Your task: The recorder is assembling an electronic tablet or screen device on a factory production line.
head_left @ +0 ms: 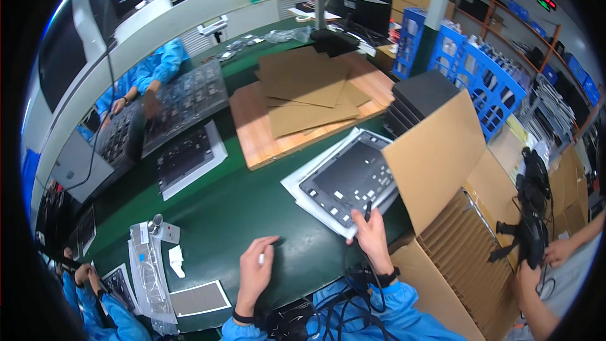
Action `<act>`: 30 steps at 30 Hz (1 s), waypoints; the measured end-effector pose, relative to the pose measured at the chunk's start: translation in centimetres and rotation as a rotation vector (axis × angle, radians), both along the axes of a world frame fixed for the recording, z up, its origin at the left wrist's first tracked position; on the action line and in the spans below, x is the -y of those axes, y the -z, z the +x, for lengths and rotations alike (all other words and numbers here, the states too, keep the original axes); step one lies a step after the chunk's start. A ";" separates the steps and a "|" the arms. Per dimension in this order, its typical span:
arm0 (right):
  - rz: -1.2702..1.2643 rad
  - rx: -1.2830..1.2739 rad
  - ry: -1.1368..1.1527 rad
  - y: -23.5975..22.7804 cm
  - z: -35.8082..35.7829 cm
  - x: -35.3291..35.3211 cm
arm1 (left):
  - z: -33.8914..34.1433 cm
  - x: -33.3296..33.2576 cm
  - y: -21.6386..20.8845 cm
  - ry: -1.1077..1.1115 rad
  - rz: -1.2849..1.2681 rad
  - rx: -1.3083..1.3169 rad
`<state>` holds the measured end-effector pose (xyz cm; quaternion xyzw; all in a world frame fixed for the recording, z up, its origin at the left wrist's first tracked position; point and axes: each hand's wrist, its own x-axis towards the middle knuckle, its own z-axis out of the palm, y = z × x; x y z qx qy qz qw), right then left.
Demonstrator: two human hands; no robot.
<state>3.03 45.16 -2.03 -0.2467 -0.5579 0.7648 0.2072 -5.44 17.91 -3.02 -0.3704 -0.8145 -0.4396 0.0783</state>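
In front of me a dark laptop-cover-like panel [347, 173] dotted with small white pieces lies on white sheets [301, 197] on the green table. At its near right corner, my right hand [372, 238] is closed on a slim black pen-like tool [368, 207] that points up over the panel. My left hand [255, 273] hovers over the table left of the panel, index finger stretched out and thumb apart. A small white bit [261, 258] shows by that thumb; whether it is held or stuck there, I cannot make out.
Brown cardboard sheets [303, 82] lie on a wooden board [249, 136] beyond. At right stand black stacked pieces [423, 98] and an opened carton with dividers [467, 259]. Another person's hands [536, 271] are near it. Left are plastic bags [148, 271] and another dark panel [184, 158].
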 end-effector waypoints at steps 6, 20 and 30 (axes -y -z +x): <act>-0.158 0.095 -0.474 -5.1 1.3 5.3 | 1.3 6.5 -1.6 -0.220 0.797 1.225; 1.201 0.133 -1.108 -0.6 -16.2 5.4 | 12.2 7.7 -0.2 -0.099 0.856 1.612; 0.964 -0.046 -0.675 -7.1 -6.6 11.9 | 12.3 8.9 -2.1 0.021 0.836 1.321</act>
